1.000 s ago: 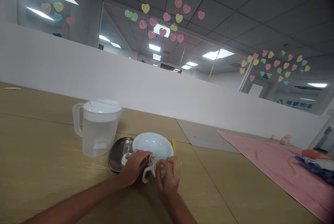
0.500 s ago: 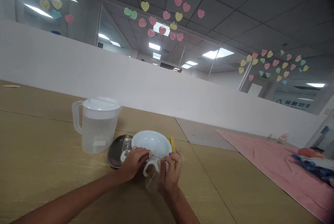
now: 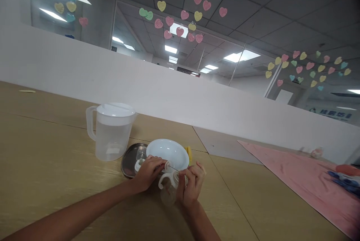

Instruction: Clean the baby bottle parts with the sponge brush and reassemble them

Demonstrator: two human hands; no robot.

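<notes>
My left hand (image 3: 147, 173) is closed, its fingertips pinching a small white round piece (image 3: 167, 165). From that piece a thin rod (image 3: 174, 169) runs across to my right hand (image 3: 192, 183), whose thumb and fingers are pinched at its other end. Just below is a clear baby bottle (image 3: 168, 195) with a white collar and a curved white handle (image 3: 161, 183). My right hand is against the bottle's right side; whether it also grips the bottle, I cannot tell. A white bowl (image 3: 168, 149) stands right behind both hands.
A lidded pitcher (image 3: 112, 136) of clear plastic stands at left. Beside the bowl lies a round metal tray (image 3: 131, 162) bearing a clear bottle top (image 3: 140, 154) with a white ring. Yellow sticks (image 3: 189, 153) peek out behind the bowl. A pink cloth (image 3: 295, 173) covers the right side.
The whole view has shifted, so everything sits slightly farther right. Both hands keep nearly the same hold on the white piece and the rod above the bottle.
</notes>
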